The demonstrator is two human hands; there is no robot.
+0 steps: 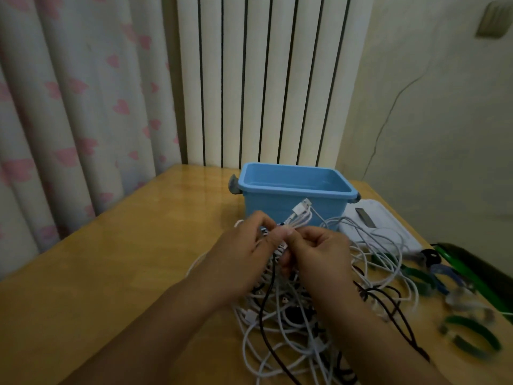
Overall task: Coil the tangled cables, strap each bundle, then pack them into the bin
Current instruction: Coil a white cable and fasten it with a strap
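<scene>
A tangle of white and black cables [288,323] lies on the wooden table [125,259] under my hands. My left hand [244,254] and my right hand [319,257] meet above the pile. Both pinch a small coiled white cable bundle [298,218] whose USB plug sticks up toward the bin. A dark strap piece shows between my fingers at the bundle. The blue plastic bin [294,190] stands just behind, with nothing visible inside it.
Green, blue and black straps [469,334] lie scattered at the table's right. A white flat lid [380,226] lies right of the bin. A dark green-edged object [477,273] sits at the right edge. Curtain and radiator stand behind the table.
</scene>
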